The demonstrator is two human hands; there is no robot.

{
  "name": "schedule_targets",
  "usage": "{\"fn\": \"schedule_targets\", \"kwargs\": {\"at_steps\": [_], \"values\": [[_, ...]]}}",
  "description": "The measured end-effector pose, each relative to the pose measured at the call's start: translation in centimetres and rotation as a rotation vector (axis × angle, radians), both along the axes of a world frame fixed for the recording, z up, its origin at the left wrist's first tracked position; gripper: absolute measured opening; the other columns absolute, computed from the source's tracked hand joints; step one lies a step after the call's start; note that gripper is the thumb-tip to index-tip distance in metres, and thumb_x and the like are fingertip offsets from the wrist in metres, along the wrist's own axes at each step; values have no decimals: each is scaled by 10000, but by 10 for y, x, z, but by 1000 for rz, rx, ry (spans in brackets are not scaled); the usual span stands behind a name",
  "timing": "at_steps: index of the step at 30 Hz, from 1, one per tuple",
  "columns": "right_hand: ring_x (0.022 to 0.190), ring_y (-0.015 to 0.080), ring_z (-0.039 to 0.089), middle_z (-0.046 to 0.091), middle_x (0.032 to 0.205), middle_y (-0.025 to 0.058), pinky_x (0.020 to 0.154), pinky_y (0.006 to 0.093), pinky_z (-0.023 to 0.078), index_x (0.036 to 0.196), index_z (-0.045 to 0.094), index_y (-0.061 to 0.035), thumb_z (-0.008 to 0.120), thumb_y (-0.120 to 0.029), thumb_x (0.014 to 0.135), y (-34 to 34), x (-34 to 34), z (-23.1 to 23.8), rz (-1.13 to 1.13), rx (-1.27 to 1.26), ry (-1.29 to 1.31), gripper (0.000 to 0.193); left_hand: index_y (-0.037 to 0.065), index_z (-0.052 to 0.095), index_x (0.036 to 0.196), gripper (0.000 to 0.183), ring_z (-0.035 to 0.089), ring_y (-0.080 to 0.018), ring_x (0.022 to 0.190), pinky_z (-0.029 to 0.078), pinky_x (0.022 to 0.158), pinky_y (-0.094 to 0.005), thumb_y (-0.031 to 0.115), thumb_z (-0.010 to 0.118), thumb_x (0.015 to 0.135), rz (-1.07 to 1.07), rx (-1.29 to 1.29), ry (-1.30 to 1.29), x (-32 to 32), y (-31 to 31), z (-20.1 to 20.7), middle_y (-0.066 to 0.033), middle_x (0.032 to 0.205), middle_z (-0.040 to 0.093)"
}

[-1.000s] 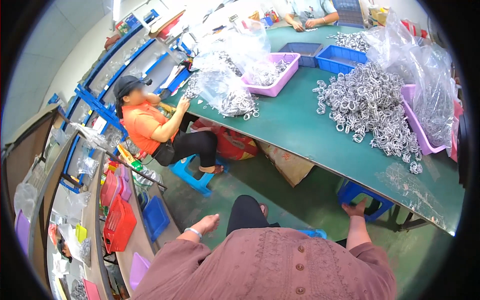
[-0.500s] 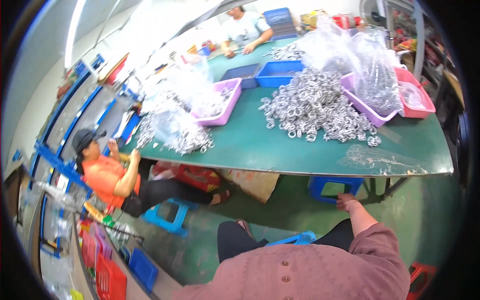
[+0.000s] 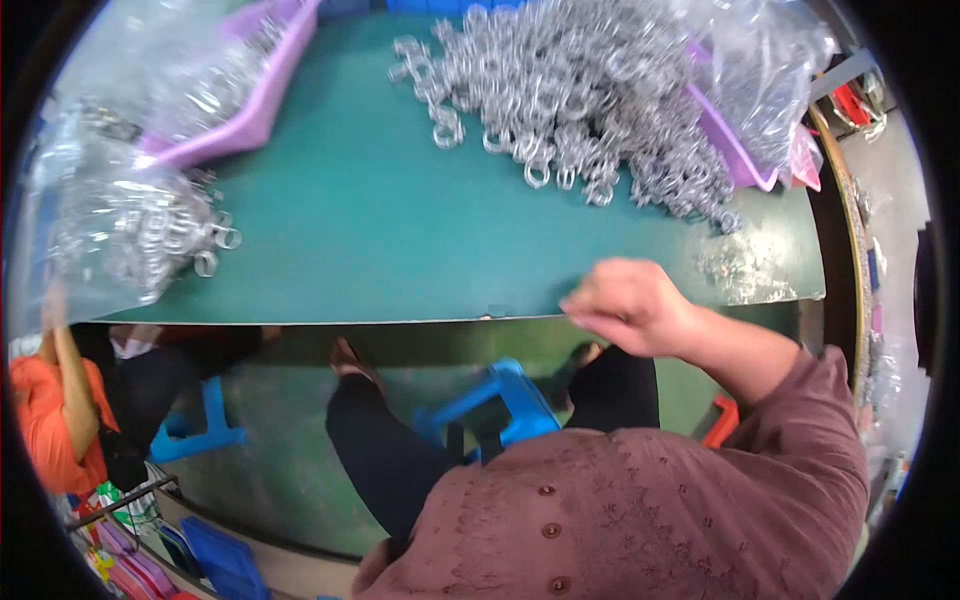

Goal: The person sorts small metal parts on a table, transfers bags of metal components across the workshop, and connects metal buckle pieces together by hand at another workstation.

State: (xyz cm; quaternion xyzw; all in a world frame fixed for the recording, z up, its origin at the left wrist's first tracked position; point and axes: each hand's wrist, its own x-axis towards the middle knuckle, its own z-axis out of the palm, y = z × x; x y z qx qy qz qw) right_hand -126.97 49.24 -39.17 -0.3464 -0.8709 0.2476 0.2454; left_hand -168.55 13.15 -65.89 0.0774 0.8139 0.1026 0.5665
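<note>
The right hand (image 3: 632,305) is right of centre, over the near edge of the green table (image 3: 380,220) — its fingers look loosely curled, but blur means I cannot tell whether they grip anything. I cannot tell the left hand's state. The heap of silvery rings (image 3: 590,90) lies at upper centre-right, beside a purple basket (image 3: 735,150); another purple basket (image 3: 235,135) sits upper left.
</note>
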Motion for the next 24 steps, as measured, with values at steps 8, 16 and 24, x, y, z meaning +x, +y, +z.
{"fn": "schedule_targets", "kwargs": {"at_steps": [8,16,24], "values": [[477,192,485,521,601,68,419,284,374,800,592,-4,638,58,626,53,-38,-34,-66,69,64,191,80,572,947,332,538,-175,720,437,584,-305,360,411,869,-58,-120,21,10,29,-7,-85,802,572],[494,175,471,513,610,67,438,267,369,836,597,-1,655,48,635,58,-36,-37,-137,111,-10,214,79,572,949,322,532,-171,706,434,580,-301,351,420,866,-147,-78,14,9,62,-46,-78,791,569],[550,223,526,508,630,53,475,298,422,778,611,-87,630,-115,716,51,-50,-39,-277,299,-153,70,79,573,951,312,525,-166,693,432,576,-298,341,428,862,-248,75,-18,-12,83,-64,-71,780,566]]}}
